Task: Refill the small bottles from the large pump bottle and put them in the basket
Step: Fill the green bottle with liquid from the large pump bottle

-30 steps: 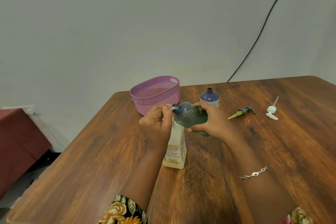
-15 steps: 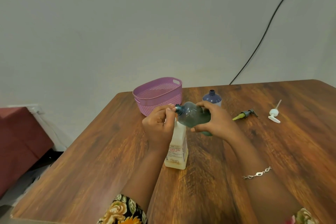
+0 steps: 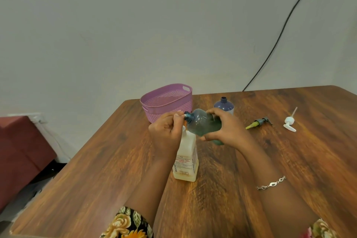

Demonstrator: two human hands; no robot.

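My right hand grips a small teal bottle, tipped on its side with its open neck pointing left. That neck meets the white nozzle of the large pump bottle, a pale cream bottle standing on the table. My left hand is curled over the pump head, which is mostly hidden. A second small bottle, dark blue and uncapped, stands behind my right hand. The purple basket sits at the table's far left edge with nothing visible in it.
Two loose pump caps lie at the right: a grey and yellow-green pump cap and a white pump cap. The wooden table ends near the wall. A black cable runs down the wall. A dark red seat stands left of the table.
Both hands and the two bottles keep the same pose. The camera has shifted slightly, so everything sits a little lower and to the right in the view.
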